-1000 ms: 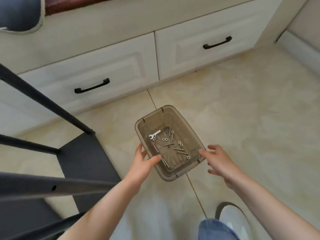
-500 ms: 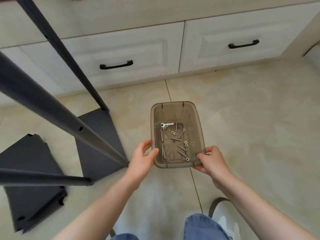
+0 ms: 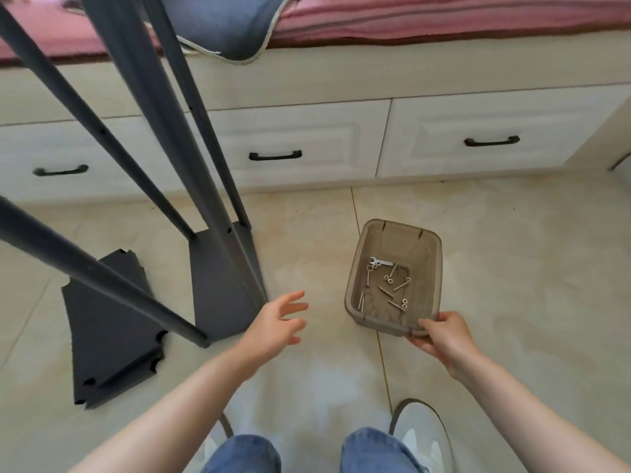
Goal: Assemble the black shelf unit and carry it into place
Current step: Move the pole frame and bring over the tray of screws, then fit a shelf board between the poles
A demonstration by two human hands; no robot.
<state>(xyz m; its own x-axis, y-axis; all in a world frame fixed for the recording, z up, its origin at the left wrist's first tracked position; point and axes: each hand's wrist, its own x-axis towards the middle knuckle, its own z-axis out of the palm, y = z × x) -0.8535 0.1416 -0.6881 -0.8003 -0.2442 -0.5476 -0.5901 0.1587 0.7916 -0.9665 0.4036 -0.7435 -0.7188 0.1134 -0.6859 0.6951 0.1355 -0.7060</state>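
The black shelf frame (image 3: 160,131) stands at the left, its dark posts rising from a black bottom panel (image 3: 222,285) on the floor. Loose black shelf panels (image 3: 109,332) lie stacked left of it. A translucent brown plastic bin (image 3: 426,247) sits right of centre, holding several screws, nuts and a small wrench (image 3: 380,261). My right hand (image 3: 444,339) grips the bin's near right corner. Between the frame and the bin, my left hand (image 3: 278,322) hovers open with spread fingers, touching nothing.
A white cabinet with black drawer handles (image 3: 275,155) runs along the back, topped by a pink cushion and a grey cloth (image 3: 225,25). The floor is beige tile. My knees and white shoes (image 3: 420,435) are at the bottom edge.
My left hand has let go of the bin and moved left toward the frame. The bin has shifted right, now held only by my right hand. The view has tilted up.
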